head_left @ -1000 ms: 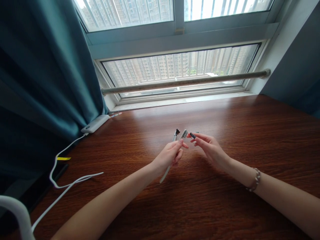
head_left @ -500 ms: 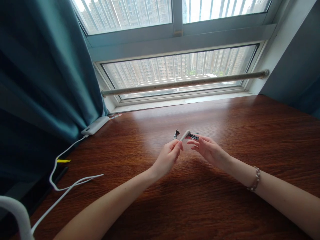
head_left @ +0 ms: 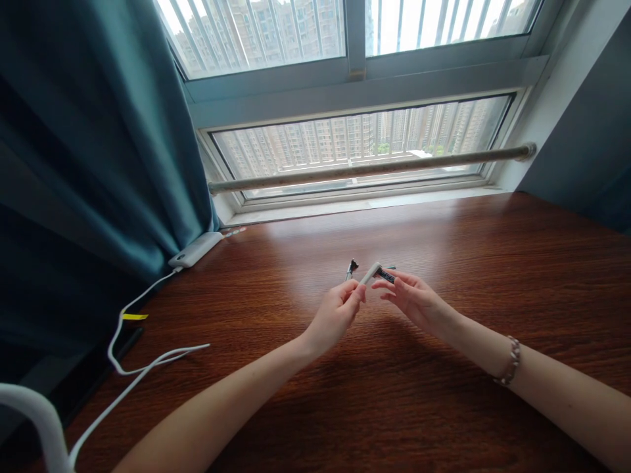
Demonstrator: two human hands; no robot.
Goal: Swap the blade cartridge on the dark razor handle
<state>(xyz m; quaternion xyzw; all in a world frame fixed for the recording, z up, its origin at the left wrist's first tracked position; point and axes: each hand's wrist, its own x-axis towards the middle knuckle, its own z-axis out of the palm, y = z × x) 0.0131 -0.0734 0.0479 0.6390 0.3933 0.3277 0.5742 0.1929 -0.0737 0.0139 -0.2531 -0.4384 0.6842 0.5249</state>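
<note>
My left hand [head_left: 338, 309] is closed around a slim white stick [head_left: 371, 272] that tilts up to the right. At its upper end, a short black strip with pale markings [head_left: 385, 275] meets it at an angle. My right hand [head_left: 411, 299] pinches the far end of this strip with the thumb, its other fingers loosely spread below. Just beyond my left hand is a small black and silver item [head_left: 351, 267], its lower part hidden. A bit of something dark teal [head_left: 391, 267] shows behind the strip; its kind is unclear.
Both hands are over a brown wood-grain table [head_left: 276, 394]. At the left lie a white power bank [head_left: 197, 249], a white cable [head_left: 116, 355] with a yellow tag [head_left: 135, 316], and a curved white tube [head_left: 37, 410]. A blue curtain [head_left: 108, 131] and a barred window stand behind.
The view has shifted slightly, so everything sits a little further right and lower. Both hands keep their holds on the white stick and black strip, whose angle has changed slightly.
</note>
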